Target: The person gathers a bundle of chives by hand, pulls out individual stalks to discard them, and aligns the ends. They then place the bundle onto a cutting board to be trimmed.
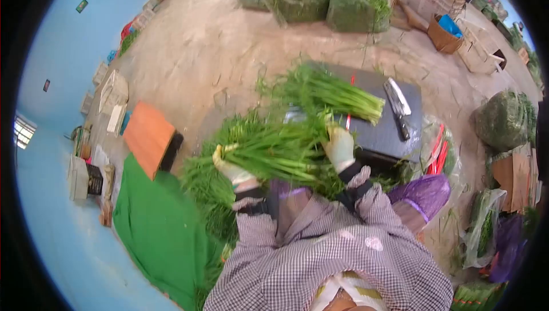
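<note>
Concrete floor; greens (274, 151) between both gloved hands

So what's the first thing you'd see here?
The big bunch of long green leafy stalks in the middle, held by the left hand and right hand in pale gloves. Just behind, a silver cleaver lies on a dark flat board. A bright green cloth spreads at lower left.

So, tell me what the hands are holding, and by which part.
A bundle of green stalks, held crosswise: left hand near one end, right hand near the other.
</note>
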